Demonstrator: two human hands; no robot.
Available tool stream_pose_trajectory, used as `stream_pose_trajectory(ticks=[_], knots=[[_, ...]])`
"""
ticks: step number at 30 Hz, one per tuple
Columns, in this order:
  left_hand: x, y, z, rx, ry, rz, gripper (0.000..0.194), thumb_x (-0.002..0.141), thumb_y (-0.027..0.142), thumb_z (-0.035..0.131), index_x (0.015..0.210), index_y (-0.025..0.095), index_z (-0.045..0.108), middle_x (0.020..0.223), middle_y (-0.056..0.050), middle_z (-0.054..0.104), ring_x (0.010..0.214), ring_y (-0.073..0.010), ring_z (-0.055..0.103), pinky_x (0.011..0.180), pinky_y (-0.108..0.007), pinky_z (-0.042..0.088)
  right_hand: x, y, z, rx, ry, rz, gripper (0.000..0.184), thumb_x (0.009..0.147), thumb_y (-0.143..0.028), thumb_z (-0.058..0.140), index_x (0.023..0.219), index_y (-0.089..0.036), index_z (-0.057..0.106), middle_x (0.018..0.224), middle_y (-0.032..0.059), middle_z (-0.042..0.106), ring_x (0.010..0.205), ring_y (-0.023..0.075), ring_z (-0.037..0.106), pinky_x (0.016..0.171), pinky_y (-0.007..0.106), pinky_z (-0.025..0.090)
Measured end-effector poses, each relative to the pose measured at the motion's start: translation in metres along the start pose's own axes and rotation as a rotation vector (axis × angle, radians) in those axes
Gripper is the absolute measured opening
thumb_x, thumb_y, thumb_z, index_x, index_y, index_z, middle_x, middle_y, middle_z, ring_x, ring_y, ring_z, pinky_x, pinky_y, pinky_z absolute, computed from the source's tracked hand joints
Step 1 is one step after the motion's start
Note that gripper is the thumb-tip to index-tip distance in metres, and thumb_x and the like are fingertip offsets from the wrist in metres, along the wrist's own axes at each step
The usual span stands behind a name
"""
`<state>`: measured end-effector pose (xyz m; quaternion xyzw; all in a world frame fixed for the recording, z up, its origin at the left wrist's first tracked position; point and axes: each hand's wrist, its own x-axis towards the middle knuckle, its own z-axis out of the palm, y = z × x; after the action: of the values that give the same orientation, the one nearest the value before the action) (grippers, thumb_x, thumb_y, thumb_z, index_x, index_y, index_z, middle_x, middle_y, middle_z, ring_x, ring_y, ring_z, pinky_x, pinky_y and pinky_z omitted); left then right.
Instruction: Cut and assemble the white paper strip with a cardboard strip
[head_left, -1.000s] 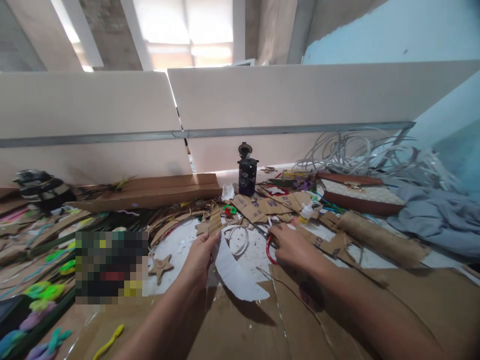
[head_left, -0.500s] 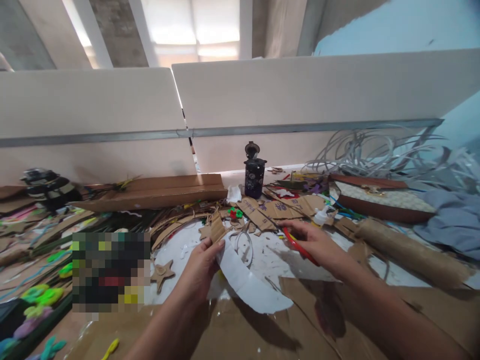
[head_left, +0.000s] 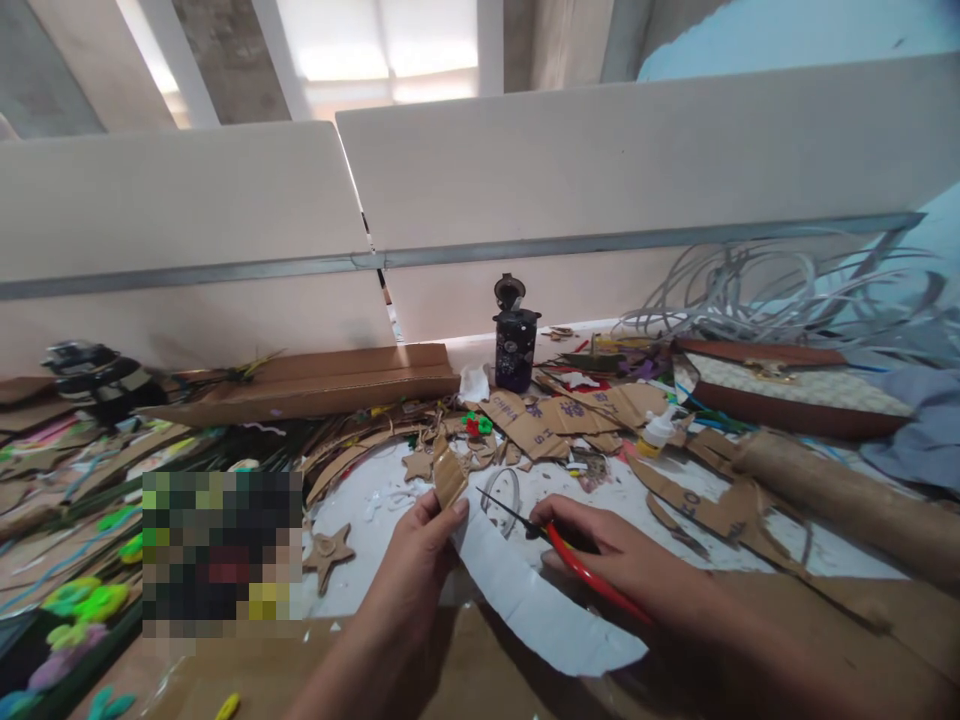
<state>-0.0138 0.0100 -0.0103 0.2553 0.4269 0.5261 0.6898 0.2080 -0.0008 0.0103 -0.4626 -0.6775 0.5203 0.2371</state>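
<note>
While the left hand [head_left: 424, 550] pinches one end of a white strip [head_left: 525, 592] between thumb and fingers, with no gap left in the grip, the strip's curved long axis runs out toward 4 o'clock. Its free end lies at about 6 o'clock from the right hand [head_left: 626, 550], the nearer hand to that end. A brown card [head_left: 450, 475] stands up at 12 o'clock from the same pinch. The right hand is wrapped round the red handles of the scissors [head_left: 574, 562], whose blades lie together and point to 10 o'clock; depth is hard to judge here, so I cannot tell whether the tips touch the card. Between 1 and 2 o'clock from the pinch, a scrap [head_left: 519, 420] reads "CHINA", with "S" and "H" further along. A second scrap [head_left: 686, 500], at 2 o'clock from the right hand, reads "CO". The label on the bottle [head_left: 658, 433], near 12 o'clock from that hand, is too small to read
</note>
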Motion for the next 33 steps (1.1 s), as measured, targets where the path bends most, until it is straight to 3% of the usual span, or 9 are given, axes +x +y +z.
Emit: stream_pose_trajectory(ticks=[8, 13, 22, 33], knots=[[-0.001, -0.002, 0.0, -0.02, 0.015, 0.021, 0.031, 0.065, 0.021, 0.085, 0.092, 0.014, 0.073, 0.074, -0.005, 0.075, 0.058, -0.0147, 0.065, 0.057, -0.023, 0.052, 0.006, 0.007, 0.003, 0.05, 0.004, -0.079, 0.028, 0.086, -0.04, 0.065, 0.106, -0.021, 0.063, 0.097, 0.0038, 0.066, 0.095, 0.0246, 0.058, 0.083, 0.031, 0.046], [0.001, -0.002, -0.003, -0.034, 0.031, 0.03, 0.033, 0.064, 0.022, 0.086, 0.094, 0.013, 0.074, 0.072, -0.004, 0.074, 0.058, -0.0139, 0.064, 0.055, -0.022, 0.051, 0.006, 0.009, 0.006, 0.112, 0.0, -0.118, 0.028, 0.088, -0.041, 0.065, 0.106, -0.02, 0.066, 0.099, 0.005, 0.067, 0.097, 0.0252, 0.059, 0.083, 0.032, 0.047], [-0.011, -0.003, 0.006, -0.041, -0.011, -0.011, 0.025, 0.069, 0.018, 0.083, 0.092, 0.012, 0.074, 0.075, -0.007, 0.076, 0.06, -0.0142, 0.066, 0.059, -0.022, 0.052, 0.014, 0.021, 0.008, 0.036, -0.002, -0.133, 0.028, 0.088, -0.041, 0.064, 0.108, -0.021, 0.065, 0.104, 0.0062, 0.07, 0.098, 0.0265, 0.062, 0.084, 0.033, 0.046], [-0.012, -0.008, 0.008, -0.042, 0.027, 0.018, 0.031, 0.066, 0.022, 0.084, 0.094, 0.012, 0.074, 0.08, -0.009, 0.075, 0.063, -0.0157, 0.065, 0.06, -0.025, 0.053, 0.015, 0.02, 0.014, 0.08, -0.018, -0.105, 0.034, 0.083, -0.043, 0.063, 0.106, -0.018, 0.063, 0.095, 0.0061, 0.068, 0.087, 0.0245, 0.061, 0.075, 0.032, 0.045]])
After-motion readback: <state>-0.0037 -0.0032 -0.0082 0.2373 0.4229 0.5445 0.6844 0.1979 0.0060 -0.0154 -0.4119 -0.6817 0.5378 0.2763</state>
